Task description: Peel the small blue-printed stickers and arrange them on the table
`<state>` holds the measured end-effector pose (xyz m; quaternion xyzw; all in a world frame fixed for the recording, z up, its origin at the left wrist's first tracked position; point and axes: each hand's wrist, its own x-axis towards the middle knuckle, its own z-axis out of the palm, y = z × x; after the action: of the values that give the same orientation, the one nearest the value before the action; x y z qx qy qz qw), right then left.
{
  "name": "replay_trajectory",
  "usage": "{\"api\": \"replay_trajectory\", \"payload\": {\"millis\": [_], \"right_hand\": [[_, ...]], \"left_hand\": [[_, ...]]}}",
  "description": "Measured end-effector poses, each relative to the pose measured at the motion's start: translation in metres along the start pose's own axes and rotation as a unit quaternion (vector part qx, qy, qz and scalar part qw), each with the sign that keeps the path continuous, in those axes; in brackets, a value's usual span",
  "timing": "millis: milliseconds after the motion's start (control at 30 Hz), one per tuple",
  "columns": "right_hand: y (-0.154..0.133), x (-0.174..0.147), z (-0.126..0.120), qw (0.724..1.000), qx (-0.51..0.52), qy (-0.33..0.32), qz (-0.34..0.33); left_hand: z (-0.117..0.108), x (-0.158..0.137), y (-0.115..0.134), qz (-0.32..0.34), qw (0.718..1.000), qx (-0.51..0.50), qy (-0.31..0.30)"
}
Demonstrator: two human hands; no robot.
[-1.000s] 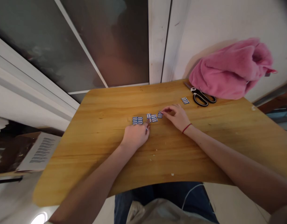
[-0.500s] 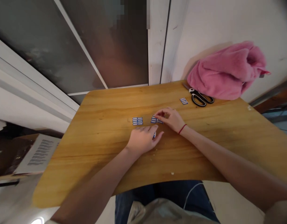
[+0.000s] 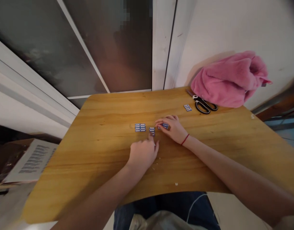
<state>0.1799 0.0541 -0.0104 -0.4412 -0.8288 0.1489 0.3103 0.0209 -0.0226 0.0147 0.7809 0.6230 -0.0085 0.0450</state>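
Observation:
On the wooden table, a small blue-bordered white label piece [image 3: 152,129] lies under the outstretched index fingertip of my left hand [image 3: 142,153]. The other left fingers are curled, with a tiny white bit showing by the thumb, too small to make out. My right hand [image 3: 172,127] has thumb and fingertips pinched together on the edge of another label piece [image 3: 165,125], partly hidden beneath the fingers. Left of both hands lies a neat block of label strips [image 3: 140,127]. One more label piece [image 3: 187,107] rests farther back, beside the scissors.
Black-handled scissors [image 3: 202,103] lie at the back right of the table [image 3: 108,127], against a pink plush cloth bundle [image 3: 228,80]. Behind stand a glass-panelled door [image 3: 127,57] and a white wall. A cardboard box [image 3: 32,159] sits beyond the left edge. White scraps dot the front.
My left hand has shifted slightly left, its index finger now stretched onto a label piece that has moved left, away from the piece at my right hand. The view has tilted slightly.

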Motion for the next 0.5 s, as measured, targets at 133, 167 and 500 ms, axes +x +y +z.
{"api": "replay_trajectory", "payload": {"millis": [133, 167, 500], "right_hand": [[0.002, -0.003, -0.001, 0.999, -0.018, 0.019, -0.027], [0.002, -0.004, -0.001, 0.999, -0.022, 0.025, -0.031], [0.012, -0.010, -0.010, 0.994, -0.064, 0.060, -0.059]], "left_hand": [[0.002, 0.004, -0.004, -0.017, 1.000, 0.005, -0.017], [0.002, 0.006, -0.006, -0.022, 1.000, 0.008, -0.014], [0.003, 0.014, -0.012, -0.060, 0.997, 0.045, 0.000]]}}
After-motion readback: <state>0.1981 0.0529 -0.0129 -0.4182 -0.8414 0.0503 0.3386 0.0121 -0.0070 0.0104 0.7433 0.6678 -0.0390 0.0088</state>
